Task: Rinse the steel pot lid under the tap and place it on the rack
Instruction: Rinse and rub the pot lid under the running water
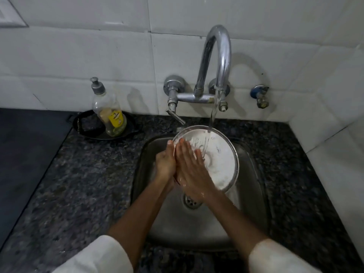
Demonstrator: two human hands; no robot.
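The round steel pot lid (220,164) is held tilted on edge over the steel sink (254,194), its face toward me and covered in white suds. Water runs from the curved chrome tap (218,56) onto the lid's upper part. My left hand (165,162) grips the lid's left rim from behind. My right hand (192,166) lies flat with fingers spread on the lid's face, blurred. No rack is in view.
A dish soap bottle (110,113) stands in a black dish (88,133) with a dark scrubber on the speckled granite counter (82,184) at the back left. A small blue-handled valve (260,95) sticks out of the tiled wall at the right. The drain (190,201) shows below the hands.
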